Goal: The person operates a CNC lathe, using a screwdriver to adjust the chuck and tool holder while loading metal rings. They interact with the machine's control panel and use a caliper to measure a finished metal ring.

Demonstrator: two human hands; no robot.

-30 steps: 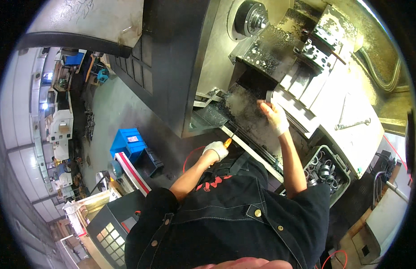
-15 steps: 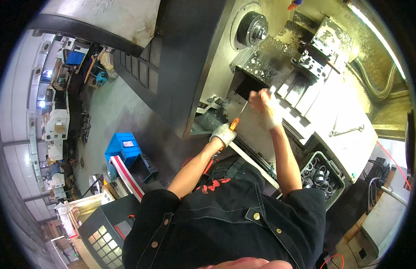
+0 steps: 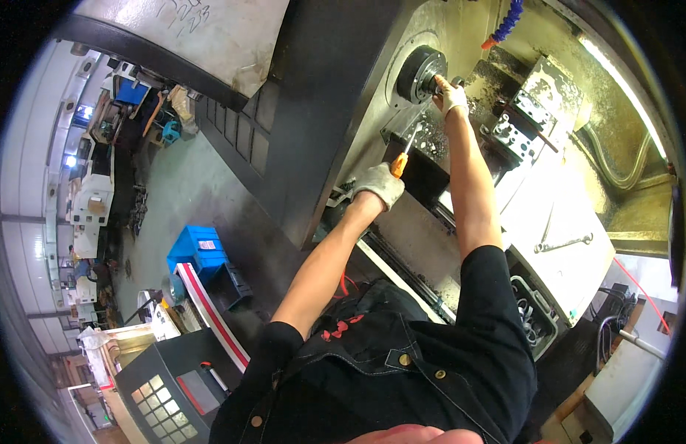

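My left hand (image 3: 380, 185), in a pale work glove, is closed around the orange handle of a tool (image 3: 400, 164). The tool's thin metal shaft points up toward the chuck; its exact kind is unclear. My right hand (image 3: 450, 95) reaches up to the front of the dark round chuck (image 3: 418, 75) on the lathe spindle. Its fingers are bent at the chuck's centre, and they hide what they grip there. White covering shows on the back of this hand, while its fingertips look bare.
Right of the chuck stands a tool block (image 3: 514, 137) with several holes. A wrench (image 3: 565, 243) lies on the white surface nearer me. Metal rings fill a grey bin (image 3: 553, 322). A blue coolant hose (image 3: 509, 21) hangs above. Blue crates (image 3: 198, 250) stand on the floor at left.
My right hand has moved up and away from me to the chuck's face. The left hand has risen slightly, still with the orange-handled tool. The view has shifted a little.
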